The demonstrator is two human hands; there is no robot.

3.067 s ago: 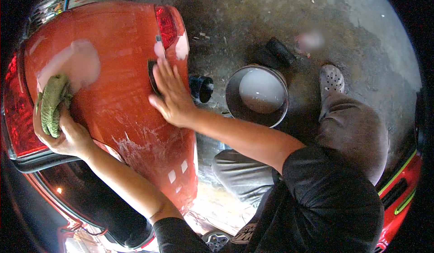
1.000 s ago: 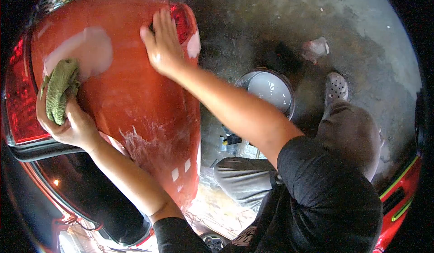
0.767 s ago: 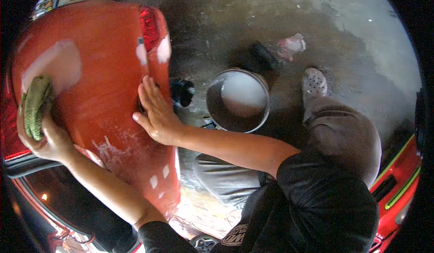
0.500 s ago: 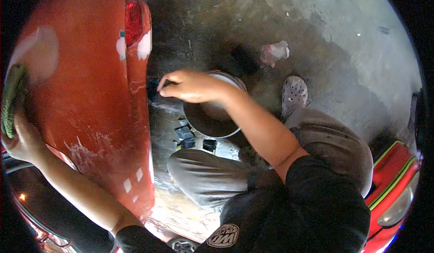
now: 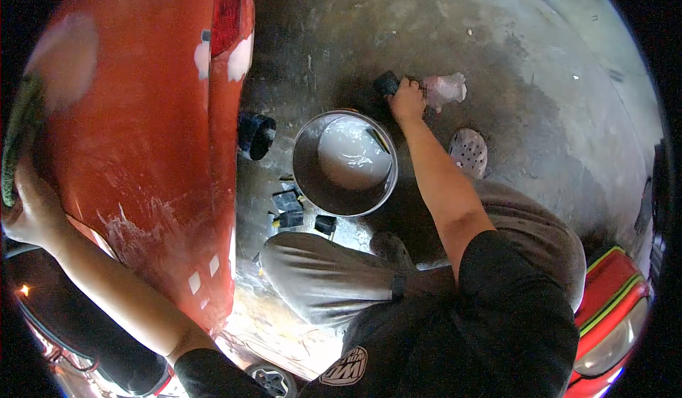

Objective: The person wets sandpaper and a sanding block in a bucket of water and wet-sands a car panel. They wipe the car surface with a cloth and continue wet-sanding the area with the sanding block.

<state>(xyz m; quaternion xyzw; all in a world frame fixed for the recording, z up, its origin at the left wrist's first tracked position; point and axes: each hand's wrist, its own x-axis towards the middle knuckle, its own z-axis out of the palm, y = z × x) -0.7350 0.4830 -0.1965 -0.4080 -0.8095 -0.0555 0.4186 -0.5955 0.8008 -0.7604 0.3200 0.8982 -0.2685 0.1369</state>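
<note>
Fingers of right hand (image 5: pixel 408 101) seem curled around black cylindrical object (image 5: pixel 386 84) near grey concrete floor (image 5: pixel 341 35), beyond round grey bucket (image 5: pixel 307 175). Left hand (image 5: pixel 34 210), far left, grasps folded green cloth (image 5: pixel 19 131) beside orange-red car panel (image 5: pixel 153 128). Step looks like taking hold; lifting calls for firm grip.

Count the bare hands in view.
2: the left hand, holding the folded green cloth, far left; the right hand, at the black oblong object beyond the round grey bucket.

Toward four o'clock sits a red, curved object with yellow-green trim (image 5: pixel 599 291); near ten o'clock, a black, hollow cylinder (image 5: pixel 254 135); between one and two, a crumpled pink-and-white scrap (image 5: pixel 447 89) on the stained grey floor (image 5: pixel 540 106).
</note>
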